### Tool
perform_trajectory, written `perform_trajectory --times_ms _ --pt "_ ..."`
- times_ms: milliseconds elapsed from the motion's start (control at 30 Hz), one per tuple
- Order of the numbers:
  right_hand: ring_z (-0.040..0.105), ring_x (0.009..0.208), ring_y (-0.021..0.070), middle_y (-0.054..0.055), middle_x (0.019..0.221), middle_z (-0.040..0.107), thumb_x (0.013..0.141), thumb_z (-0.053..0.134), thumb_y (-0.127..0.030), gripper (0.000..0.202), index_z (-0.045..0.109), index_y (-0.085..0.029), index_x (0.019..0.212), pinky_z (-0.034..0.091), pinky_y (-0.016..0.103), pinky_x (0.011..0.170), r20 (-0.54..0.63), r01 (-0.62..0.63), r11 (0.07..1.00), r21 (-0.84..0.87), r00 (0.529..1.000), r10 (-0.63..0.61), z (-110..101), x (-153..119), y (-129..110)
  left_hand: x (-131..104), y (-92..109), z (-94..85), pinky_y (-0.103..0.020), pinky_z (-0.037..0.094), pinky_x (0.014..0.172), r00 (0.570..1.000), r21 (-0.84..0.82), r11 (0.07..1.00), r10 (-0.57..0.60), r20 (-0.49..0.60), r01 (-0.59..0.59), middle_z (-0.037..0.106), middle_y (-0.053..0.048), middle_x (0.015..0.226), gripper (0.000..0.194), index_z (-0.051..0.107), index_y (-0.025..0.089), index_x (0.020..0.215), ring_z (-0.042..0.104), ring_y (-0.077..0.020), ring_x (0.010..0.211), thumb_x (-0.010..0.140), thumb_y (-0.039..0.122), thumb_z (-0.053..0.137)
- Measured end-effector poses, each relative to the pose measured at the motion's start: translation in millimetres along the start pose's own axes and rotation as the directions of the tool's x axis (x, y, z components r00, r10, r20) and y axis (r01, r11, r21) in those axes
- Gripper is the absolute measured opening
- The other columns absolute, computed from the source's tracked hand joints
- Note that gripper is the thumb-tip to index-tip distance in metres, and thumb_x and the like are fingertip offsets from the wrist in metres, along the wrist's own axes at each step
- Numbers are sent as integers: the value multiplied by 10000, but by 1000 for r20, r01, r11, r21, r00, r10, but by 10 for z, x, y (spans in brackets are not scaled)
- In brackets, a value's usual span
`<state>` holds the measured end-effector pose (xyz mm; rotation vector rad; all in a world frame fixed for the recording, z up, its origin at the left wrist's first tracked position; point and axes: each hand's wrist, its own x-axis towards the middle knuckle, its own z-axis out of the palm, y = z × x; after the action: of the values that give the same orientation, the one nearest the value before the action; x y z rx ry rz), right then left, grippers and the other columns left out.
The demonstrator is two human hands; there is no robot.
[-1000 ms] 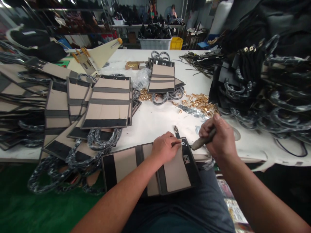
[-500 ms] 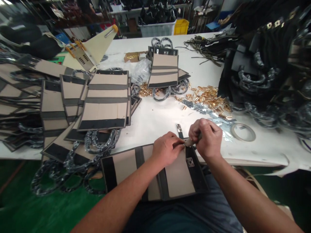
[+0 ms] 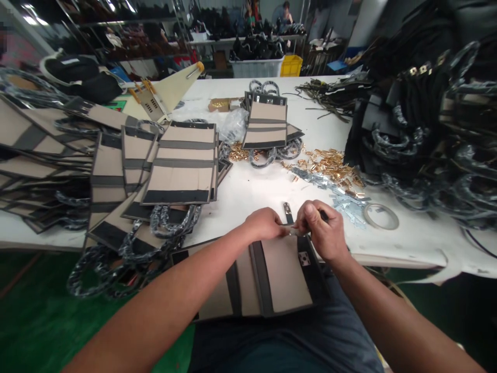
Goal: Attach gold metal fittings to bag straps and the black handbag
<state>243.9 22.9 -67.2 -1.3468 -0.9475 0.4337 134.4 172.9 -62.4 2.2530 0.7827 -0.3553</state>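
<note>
The left hand [image 3: 264, 224] rests at the beige panel's [image 3: 285, 280] far edge, by the counter's [image 3: 236, 207] near side; its fingers' pinch I cannot tell. The right hand [image 3: 321, 228] wraps its fingers round a dark-ended tool [image 3: 323, 215]; badly angled, that could slip and jab the left.

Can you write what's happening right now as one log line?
left hand: at far edge of panel; right hand: gripping tool; panel: over lap and table; gold pieces: loose on table
</note>
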Motion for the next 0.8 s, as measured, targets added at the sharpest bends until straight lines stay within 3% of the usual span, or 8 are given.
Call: perform_trajectory --times_ms 133,267,467,633,800 --pt "446 460 140 -23 550 530 1037 716 -488 508 547 -223 638 351 307 471 -89 -28 991 132 995 40 35 80 -86 82 -60 33 -290 391 606 1000 -44 999 -18 22 19 701 2 693 323 798 226 754 621 -184 679 733 548 813" --pt "428 442 138 -38 543 478 1025 734 -446 481 538 -231 642 328 294 429 -155 70 969 239 987 -33 71 179 -248 106 -106 77 -292 397 616 1000 -95 995 -23 10 24 727 -4 748 305 812 239 790 630 -190 718 726 537 819" --pt "441 447 138 -29 503 495 1040 711 -453 530 509 -230 604 342 292 452 -61 -30 998 62 998 34 198 122 -92 76 -125 72 -306 358 579 1000 -147 989 -13 21 16 654 19 624 259 764 236 686 586 -171 635 721 488 814" --pt "444 444 144 -33 522 490 1021 733 -416 486 520 -235 624 351 300 440 -107 64 990 125 993 -51 199 153 -140 90 -155 94 -310 354 586 1000 -128 992 10 -5 -10 676 13 659 294 770 245 704 598 -175 654 729 533 817" --pt "442 443 144 -30 517 499 1031 718 -414 501 511 -234 612 342 305 453 -59 -38 999 37 997 40 210 137 -85 80 -164 87 -310 320 558 1000 -167 986 6 10 -4 628 29 611 249 767 241 691 542 -151 588 723 482 822"
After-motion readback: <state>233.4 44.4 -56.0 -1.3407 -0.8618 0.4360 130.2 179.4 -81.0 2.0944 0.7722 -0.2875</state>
